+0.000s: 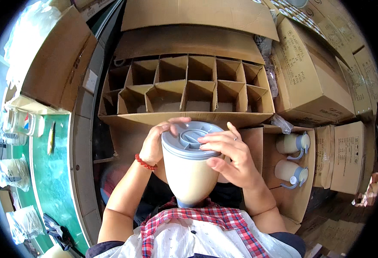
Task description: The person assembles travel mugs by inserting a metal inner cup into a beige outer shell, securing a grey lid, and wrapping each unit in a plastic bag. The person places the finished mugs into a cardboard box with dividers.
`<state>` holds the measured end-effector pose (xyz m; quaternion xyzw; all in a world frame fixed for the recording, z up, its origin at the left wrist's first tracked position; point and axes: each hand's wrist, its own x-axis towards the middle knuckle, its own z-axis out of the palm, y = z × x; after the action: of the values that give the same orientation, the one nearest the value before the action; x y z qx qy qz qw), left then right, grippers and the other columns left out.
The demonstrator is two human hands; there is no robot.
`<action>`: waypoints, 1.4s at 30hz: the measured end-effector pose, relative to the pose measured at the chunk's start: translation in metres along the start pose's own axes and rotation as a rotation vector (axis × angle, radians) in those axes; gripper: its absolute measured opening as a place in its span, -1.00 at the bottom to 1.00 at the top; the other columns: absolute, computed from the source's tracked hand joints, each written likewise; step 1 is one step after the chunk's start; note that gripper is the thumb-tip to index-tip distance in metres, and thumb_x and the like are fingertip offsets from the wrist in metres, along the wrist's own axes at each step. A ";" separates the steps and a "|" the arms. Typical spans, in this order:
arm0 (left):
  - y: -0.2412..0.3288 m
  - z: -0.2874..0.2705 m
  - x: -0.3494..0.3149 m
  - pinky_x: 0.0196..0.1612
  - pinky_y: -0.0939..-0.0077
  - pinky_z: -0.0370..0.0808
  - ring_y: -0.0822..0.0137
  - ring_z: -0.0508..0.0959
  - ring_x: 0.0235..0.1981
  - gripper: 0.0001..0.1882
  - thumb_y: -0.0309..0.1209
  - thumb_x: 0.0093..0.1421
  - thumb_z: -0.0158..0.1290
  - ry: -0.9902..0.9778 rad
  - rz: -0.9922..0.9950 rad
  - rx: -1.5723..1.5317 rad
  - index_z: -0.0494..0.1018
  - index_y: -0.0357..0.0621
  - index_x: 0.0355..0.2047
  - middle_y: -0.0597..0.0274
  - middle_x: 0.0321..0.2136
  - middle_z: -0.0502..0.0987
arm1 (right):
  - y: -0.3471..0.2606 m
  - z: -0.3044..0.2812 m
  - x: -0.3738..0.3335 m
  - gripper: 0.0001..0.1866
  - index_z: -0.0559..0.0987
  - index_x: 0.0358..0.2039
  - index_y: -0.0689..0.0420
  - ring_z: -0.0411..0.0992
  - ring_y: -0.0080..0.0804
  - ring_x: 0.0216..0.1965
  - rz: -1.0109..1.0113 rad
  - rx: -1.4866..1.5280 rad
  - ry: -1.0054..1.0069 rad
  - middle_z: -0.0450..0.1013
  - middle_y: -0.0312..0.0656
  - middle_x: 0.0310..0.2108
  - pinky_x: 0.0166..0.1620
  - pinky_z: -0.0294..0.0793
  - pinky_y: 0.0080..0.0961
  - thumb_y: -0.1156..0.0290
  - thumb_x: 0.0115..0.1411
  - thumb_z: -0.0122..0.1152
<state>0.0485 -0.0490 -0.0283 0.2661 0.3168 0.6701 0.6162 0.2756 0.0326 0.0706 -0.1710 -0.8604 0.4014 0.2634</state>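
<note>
Upright before my chest is a cream vacuum jug (190, 178) with a round grey-blue end (188, 136) facing up; whether this is its lid or base I cannot tell. My left hand (158, 139) is curled around the rim on the left side. My right hand (234, 155) grips from the right, its fingers lying over the grey-blue end and its thumb against the rim. The jug's far side is hidden. Just beyond stands an opened carton (184, 117), divided by cardboard partitions into several bare compartments.
Two cream jugs with grey-blue handles, one farther (287, 143) and one nearer (286, 170), lie in an open box (298, 202) at right. Stacked cartons (313, 73) rise behind it. On the left, a green table (55, 172) bears a box cutter (51, 138) and plastic-wrapped containers (11, 173).
</note>
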 end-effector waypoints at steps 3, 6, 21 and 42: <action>0.017 -0.010 0.001 0.26 0.17 0.22 0.00 0.35 0.20 -0.62 -0.27 0.29 -0.15 -0.078 0.050 0.290 0.57 -0.30 -0.38 -0.10 0.04 0.49 | 0.035 -0.018 0.019 -0.41 0.63 -0.23 0.18 0.41 -0.27 0.11 0.210 0.402 -0.142 0.57 -0.16 -0.10 0.31 0.10 -0.13 -0.06 0.40 -0.23; 0.035 0.014 0.011 0.26 0.22 0.26 0.10 0.37 0.20 -0.78 -0.53 0.24 -0.01 -0.039 0.081 0.333 0.56 -0.25 -0.15 -0.01 0.04 0.51 | 0.118 0.002 0.044 -0.32 0.33 0.20 0.37 0.26 -0.20 0.26 0.213 0.995 0.023 0.24 0.11 0.25 0.30 0.18 -0.29 0.00 0.43 -0.41; 0.051 0.078 -0.007 0.17 0.18 0.26 0.06 0.50 -0.02 -0.79 -0.40 0.24 0.03 -0.222 0.556 1.121 0.57 -0.25 -0.21 0.08 -0.19 0.61 | 0.097 0.027 0.031 -0.20 0.39 0.14 0.37 0.41 -0.28 0.11 0.753 1.312 -0.233 0.41 0.08 0.08 0.23 0.31 -0.35 -0.18 0.37 -0.37; 0.011 -0.009 -0.006 0.33 -0.01 0.05 -0.06 0.15 0.33 -0.63 -0.16 0.37 -0.15 -0.164 0.189 0.246 0.57 -0.12 -0.27 -0.02 0.01 0.51 | 0.042 -0.012 -0.009 -0.31 0.46 0.07 0.37 0.44 -0.24 0.07 0.262 0.257 -0.013 0.46 0.09 0.05 0.19 0.30 -0.40 -0.03 0.42 -0.37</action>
<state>0.0347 -0.0563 -0.0259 0.4219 0.3189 0.6573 0.5369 0.2936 0.0613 0.0413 -0.2439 -0.7742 0.5400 0.2228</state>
